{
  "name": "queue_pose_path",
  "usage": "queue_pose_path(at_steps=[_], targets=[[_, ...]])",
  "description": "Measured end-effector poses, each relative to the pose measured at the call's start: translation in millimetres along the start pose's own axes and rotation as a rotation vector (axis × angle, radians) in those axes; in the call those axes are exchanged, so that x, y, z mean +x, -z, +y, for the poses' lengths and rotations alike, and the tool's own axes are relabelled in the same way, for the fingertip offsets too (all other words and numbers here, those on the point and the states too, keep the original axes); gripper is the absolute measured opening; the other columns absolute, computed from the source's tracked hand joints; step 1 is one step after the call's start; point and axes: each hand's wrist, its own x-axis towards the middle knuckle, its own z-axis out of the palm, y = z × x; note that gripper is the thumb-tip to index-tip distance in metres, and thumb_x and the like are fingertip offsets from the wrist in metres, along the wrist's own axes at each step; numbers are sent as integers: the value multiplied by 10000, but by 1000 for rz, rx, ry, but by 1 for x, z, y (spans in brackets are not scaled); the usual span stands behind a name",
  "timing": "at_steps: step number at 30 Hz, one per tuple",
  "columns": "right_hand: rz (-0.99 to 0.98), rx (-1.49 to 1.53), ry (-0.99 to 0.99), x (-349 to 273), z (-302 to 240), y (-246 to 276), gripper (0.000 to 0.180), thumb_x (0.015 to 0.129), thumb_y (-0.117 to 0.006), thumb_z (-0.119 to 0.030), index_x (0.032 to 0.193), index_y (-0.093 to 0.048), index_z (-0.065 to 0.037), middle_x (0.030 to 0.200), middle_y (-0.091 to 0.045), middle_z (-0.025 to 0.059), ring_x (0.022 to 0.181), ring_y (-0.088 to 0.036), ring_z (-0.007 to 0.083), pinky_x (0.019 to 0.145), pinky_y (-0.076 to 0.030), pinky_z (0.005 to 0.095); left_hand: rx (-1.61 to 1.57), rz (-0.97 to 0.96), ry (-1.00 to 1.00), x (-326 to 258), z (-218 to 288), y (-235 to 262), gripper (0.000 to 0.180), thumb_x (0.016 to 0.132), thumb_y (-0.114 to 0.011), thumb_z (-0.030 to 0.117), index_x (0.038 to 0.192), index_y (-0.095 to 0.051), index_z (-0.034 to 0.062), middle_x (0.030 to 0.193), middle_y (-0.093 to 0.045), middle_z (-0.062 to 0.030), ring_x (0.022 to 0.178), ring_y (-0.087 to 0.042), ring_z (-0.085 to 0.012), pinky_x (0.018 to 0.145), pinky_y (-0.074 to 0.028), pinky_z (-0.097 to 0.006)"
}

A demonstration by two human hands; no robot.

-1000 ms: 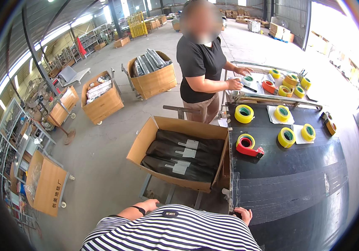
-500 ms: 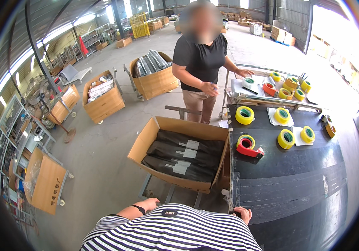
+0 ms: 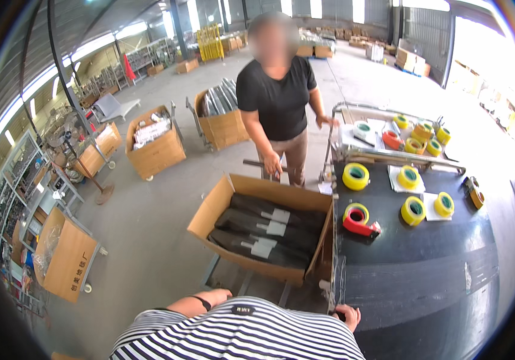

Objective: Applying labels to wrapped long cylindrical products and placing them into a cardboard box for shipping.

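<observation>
Big warehouse hall, grey concrete floor [image 3: 149, 240]. Corrugated roof with strip lights [image 3: 89, 48] along the left side. Metal shelving racks [image 3: 11, 198] down the left wall. Wooden crates on wheels [image 3: 155, 147] stand scattered on the floor, yellow racks [image 3: 210, 42] at the far end. Bright daylight through the large doorway [image 3: 485, 54] at right.

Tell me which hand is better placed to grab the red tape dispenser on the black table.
Probably the right hand: it already rests on the black table edge, same side as the red tape dispenser. The left hand hangs off the table, near the open cardboard box.
</observation>
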Motion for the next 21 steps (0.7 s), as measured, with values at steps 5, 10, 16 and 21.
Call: queue_pose_path(at_steps=[5, 10, 16, 21], targets=[[9, -34, -57, -2, -5, 4, 194, 874, -626, -302, 899, -720, -134, 895, -710, 2, 1002, -640, 157, 1098, -333, 407, 38, 22, -137, 7, -8, -2, 443, 911, -625, 231, 1330, -603, 89, 1290, -644, -186, 1193, -601, -346, 1008, -467, -419], [0, -38, 93, 11, -27, 10, 204, 778, -724, -212, 978, -718, -167, 1012, -717, 13, 1029, -647, 214, 1113, -303, 444, 27, -37, -161, 20, -20, 10, 431, 920, -609, 246, 1319, -609, 84, 1298, -641, -176, 1194, -599, -349, 992, -472, -420], [-56, -170, 165, 16, -36, 13, 260, 757, -734, -127, 1015, -705, -119, 1005, -710, 71, 969, -647, 255, 979, -445, 444, 124, 41, -65, -7, -33, 20, 493, 842, -677, 271, 1295, -626, 83, 1277, -646, -191, 1195, -605, -352, 986, -480, -439], [-107, 381, -321, 25, -17, 6, 254, 845, -680, 3, 1098, -669, -17, 1060, -690, 133, 987, -636, 251, 928, -498, 406, 176, 69, -107, 2, -36, 51, 595, 779, -770, 303, 1279, -601, 27, 1219, -663, -217, 1130, -628, -390, 923, -515, -459]])
